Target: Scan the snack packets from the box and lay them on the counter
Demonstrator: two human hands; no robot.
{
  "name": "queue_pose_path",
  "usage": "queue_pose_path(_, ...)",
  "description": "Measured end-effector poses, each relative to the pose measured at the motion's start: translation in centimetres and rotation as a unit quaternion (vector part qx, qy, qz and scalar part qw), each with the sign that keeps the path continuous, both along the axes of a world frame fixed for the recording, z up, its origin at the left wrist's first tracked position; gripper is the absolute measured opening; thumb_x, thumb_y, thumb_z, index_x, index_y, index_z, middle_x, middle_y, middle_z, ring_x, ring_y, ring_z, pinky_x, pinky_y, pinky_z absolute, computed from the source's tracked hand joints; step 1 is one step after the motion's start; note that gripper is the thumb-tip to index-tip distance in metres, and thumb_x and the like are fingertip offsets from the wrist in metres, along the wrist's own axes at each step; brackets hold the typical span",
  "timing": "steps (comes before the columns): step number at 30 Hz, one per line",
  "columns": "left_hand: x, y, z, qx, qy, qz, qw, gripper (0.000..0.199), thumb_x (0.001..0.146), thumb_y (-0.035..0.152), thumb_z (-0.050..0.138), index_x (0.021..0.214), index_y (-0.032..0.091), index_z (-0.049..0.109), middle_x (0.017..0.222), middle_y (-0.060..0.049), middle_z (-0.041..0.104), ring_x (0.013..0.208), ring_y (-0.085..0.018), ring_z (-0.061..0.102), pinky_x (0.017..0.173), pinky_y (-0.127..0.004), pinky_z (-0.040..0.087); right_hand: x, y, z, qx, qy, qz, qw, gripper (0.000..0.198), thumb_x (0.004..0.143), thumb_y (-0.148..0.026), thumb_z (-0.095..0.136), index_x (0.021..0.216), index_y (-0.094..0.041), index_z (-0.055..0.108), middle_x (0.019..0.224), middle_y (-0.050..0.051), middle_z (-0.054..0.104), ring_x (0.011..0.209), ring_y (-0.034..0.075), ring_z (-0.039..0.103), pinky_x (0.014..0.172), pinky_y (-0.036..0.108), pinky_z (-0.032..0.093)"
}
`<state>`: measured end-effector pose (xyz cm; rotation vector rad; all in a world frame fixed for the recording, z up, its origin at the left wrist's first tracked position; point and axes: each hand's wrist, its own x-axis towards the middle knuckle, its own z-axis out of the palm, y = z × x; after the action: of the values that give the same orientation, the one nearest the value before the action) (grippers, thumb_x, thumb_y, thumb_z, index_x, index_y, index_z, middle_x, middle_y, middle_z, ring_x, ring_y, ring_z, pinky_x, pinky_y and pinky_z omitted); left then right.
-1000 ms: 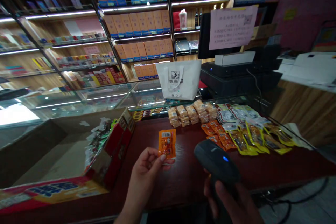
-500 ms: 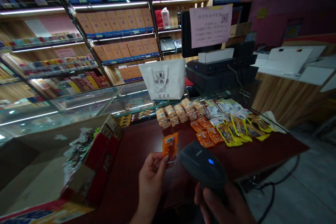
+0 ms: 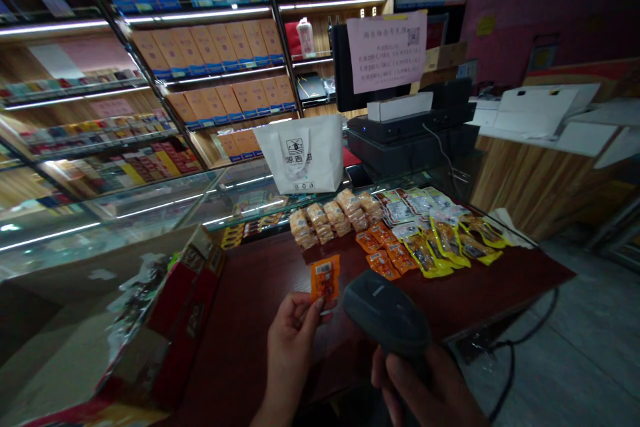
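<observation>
Between thumb and fingers, my left hand (image 3: 295, 330) pinches an orange snack packet (image 3: 325, 278) by its lower edge, its barcode label facing up. My right hand (image 3: 420, 377) is wrapped round the handle of a dark barcode scanner (image 3: 387, 313), whose head points left at the packet, a small gap apart. Beyond them on the dark red counter (image 3: 260, 293) lie several more orange packets (image 3: 385, 253). Yellow-edged snack packets (image 3: 440, 247) lie to their right, grey-white packets (image 3: 400, 205) behind, and stacked wrapped pastries (image 3: 330, 219) to the left.
An open cardboard box (image 3: 170, 320) with packets inside stands at left. A white bag (image 3: 305, 160) is on the glass case (image 3: 200, 197). Behind are a cash drawer (image 3: 410, 143), a monitor with a pink notice (image 3: 387, 50) and stocked shelves (image 3: 220, 70). A cable (image 3: 510, 367) hangs at right.
The camera view has turned slightly to the right. The blue light on the scanner no longer shows. Both hands keep their holds, with the packet and scanner almost unmoved relative to each other.
</observation>
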<state>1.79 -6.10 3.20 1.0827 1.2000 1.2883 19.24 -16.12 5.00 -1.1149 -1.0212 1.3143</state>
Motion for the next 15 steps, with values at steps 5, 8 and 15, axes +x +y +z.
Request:
queue_pose_path(5,2.1,1.3,-2.4,-0.101,-0.068,-0.070,0.990,0.049,0.060,0.043,0.092,0.080,0.019,0.055,0.076,-0.003,0.076,0.077,-0.022,0.077,0.066,-0.026,0.061,3.0,0.1,-0.6,-0.004,-0.037,-0.088,0.995,0.059,0.085,-0.076,0.057,0.078,-0.018,0.067,0.051,-0.003,0.055,0.049,0.014,0.051,0.057,0.028,0.043)
queue_pose_path(8,4.3,2.4,-3.7,-0.153,-0.099,-0.097,0.978,0.042,0.068,0.031,0.090,0.081,0.018,0.052,0.077,-0.007,0.078,0.076,-0.022,0.078,0.065,-0.026,0.061,5.5,0.0,-1.6,-0.016,-0.044,-0.152,0.987,0.058,0.089,-0.073,0.054,0.095,-0.018,0.068,0.060,-0.001,0.062,0.051,0.014,0.053,0.056,0.027,0.044)
queue_pose_path(15,10.9,5.4,-2.3,-0.228,-0.151,-0.125,0.954,0.018,0.088,0.004,0.065,0.084,0.016,0.051,0.078,-0.012,0.077,0.071,-0.019,0.078,0.063,-0.023,0.061,8.3,-1.0,-2.5,-0.016,0.017,-0.253,0.967,0.055,0.091,-0.066,0.058,0.117,-0.017,0.059,0.076,-0.001,0.068,0.050,0.011,0.053,0.049,0.024,0.045)
